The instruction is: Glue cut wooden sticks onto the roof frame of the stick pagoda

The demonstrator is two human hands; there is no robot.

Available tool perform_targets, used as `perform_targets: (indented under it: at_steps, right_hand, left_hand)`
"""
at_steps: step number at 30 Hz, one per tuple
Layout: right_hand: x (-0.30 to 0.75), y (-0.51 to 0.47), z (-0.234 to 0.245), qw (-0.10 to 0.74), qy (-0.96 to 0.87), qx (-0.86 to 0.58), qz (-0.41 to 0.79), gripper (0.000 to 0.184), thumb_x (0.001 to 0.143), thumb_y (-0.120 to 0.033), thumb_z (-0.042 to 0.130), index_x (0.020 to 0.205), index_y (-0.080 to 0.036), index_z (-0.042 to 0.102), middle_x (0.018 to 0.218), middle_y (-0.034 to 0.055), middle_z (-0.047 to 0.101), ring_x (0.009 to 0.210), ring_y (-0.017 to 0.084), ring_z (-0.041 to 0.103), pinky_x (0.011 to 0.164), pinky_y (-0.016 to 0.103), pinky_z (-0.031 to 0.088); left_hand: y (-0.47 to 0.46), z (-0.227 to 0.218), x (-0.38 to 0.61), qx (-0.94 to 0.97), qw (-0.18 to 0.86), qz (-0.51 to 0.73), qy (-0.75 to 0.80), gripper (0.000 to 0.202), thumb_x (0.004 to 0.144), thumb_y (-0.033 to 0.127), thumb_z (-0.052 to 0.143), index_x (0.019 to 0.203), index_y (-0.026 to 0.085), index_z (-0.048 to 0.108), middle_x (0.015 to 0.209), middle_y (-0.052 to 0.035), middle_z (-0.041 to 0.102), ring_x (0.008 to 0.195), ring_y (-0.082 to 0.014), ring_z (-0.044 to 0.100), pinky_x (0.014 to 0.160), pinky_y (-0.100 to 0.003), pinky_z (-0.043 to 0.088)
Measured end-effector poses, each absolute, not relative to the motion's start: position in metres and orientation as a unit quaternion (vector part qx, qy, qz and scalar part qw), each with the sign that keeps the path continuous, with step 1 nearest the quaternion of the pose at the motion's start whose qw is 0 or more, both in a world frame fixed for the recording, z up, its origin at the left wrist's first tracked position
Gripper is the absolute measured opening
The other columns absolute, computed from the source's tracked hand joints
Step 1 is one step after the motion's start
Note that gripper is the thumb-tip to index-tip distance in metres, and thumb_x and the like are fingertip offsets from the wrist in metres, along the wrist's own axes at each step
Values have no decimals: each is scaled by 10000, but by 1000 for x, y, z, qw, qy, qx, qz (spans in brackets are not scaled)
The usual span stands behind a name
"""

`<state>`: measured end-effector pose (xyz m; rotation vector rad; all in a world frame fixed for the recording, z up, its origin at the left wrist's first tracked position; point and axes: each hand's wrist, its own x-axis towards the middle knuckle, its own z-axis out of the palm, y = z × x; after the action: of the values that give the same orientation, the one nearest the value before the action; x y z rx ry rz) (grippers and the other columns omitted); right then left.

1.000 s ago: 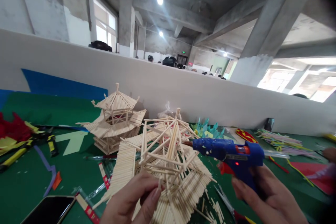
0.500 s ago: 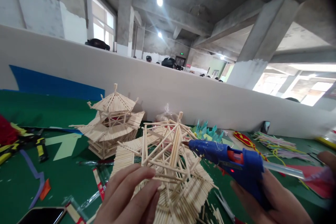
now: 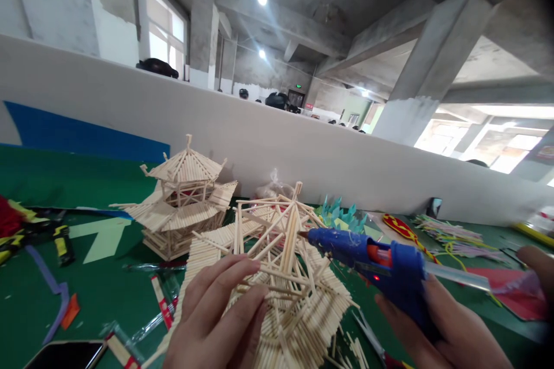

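My right hand (image 3: 454, 323) is wrapped round the grip of a blue hot glue gun (image 3: 389, 259), its red light lit and a clear glue stick (image 3: 459, 277) out of the back. The gun's nozzle points left, close to the upright sticks at the top of an unfinished pavilion model (image 3: 311, 317) made of thin wooden sticks. My left hand (image 3: 216, 305) is at the front left of this model, thumb and fingers closed about its front sticks; the fingertips partly hide what they grip. A roofed, two-tier stick pavilion (image 3: 186, 196) stands behind, to the left.
Scissors (image 3: 370, 334) and loose stick pieces lie right of the model. A phone (image 3: 64, 354) and chopstick packets (image 3: 162, 300) lie at left. Teal paper leaves (image 3: 341, 216) and paper strips (image 3: 454, 236) are behind. A white partition (image 3: 303, 150) borders the table. Another hand's finger (image 3: 534, 262) shows at right.
The view has shifted slightly. The glue gun stays with its nozzle by the upright sticks, and my left hand keeps its place on the model.
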<state>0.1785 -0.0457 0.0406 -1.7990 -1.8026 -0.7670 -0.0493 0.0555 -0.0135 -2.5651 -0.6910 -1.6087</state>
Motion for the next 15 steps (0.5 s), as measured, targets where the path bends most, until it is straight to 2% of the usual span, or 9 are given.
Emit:
perform_targets:
  at_steps: [4, 8, 15]
  right_hand:
    - [181, -46, 39, 232, -657, -648, -308, 289, 763, -408, 469, 948, -189, 509, 696, 51, 679, 528, 189, 645, 457, 214, 523]
    - [176, -48, 42, 238, -647, -674, -267, 293, 792, -362, 428, 1009, -191, 525, 690, 44, 671, 521, 188, 632, 517, 241, 532]
    - [171, -47, 43, 289, -650, -657, -251, 291, 759, -318, 458, 1012, -231, 572, 700, 30, 684, 549, 201, 642, 457, 232, 510]
  left_hand:
    - [55, -14, -49, -826, 16, -515, -228, 204, 763, -2, 466, 911, 110, 552, 1108, -112, 478, 1086, -254, 423, 867, -392, 382]
    - [56, -13, -49, -826, 11, -516, -228, 207, 764, 8, 465, 912, 119, 556, 1109, -111, 478, 1090, -254, 426, 864, -382, 382]
    - [55, -14, -48, -823, 12, -519, -229, 231, 757, -2, 465, 923, 132, 554, 1102, -110, 483, 1086, -256, 432, 860, -390, 370]
